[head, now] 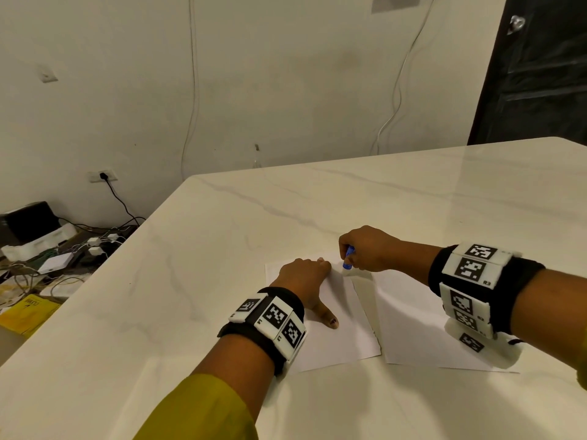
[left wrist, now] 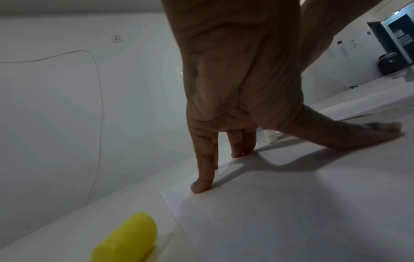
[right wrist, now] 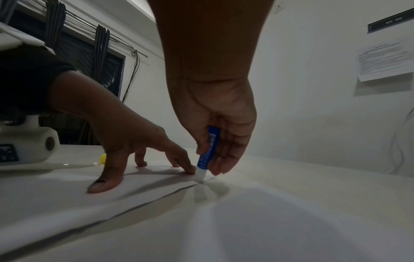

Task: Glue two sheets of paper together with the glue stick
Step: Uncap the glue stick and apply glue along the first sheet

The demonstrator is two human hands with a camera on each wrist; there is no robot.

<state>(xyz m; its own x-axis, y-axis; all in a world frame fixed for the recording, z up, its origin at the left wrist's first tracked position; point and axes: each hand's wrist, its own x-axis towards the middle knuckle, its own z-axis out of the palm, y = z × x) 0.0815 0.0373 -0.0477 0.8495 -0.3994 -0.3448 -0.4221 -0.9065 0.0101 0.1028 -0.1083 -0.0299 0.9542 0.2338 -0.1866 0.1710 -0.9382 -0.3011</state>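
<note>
Two white sheets lie side by side on the pale marble table (head: 190, 265): the left sheet (head: 336, 338) and the right sheet (head: 422, 338). My left hand (head: 305, 277) presses flat on the left sheet (left wrist: 280, 212), fingers spread and thumb out. My right hand (head: 365, 249) grips a blue glue stick (head: 348, 257), held nearly upright. Its white tip touches the far right corner of the left sheet (right wrist: 67, 198), just beside my left fingertips (right wrist: 190, 171). The glue stick (right wrist: 208, 148) is uncapped; a yellow cap (left wrist: 127, 239) lies on the table left of the left sheet.
The table's left edge runs diagonally, with cables, boxes and a socket on the floor beyond it (head: 57, 249). A white wall stands behind the table, a dark door (head: 540, 68) at the far right. The yellow cap (right wrist: 103, 158) shows small behind my left hand.
</note>
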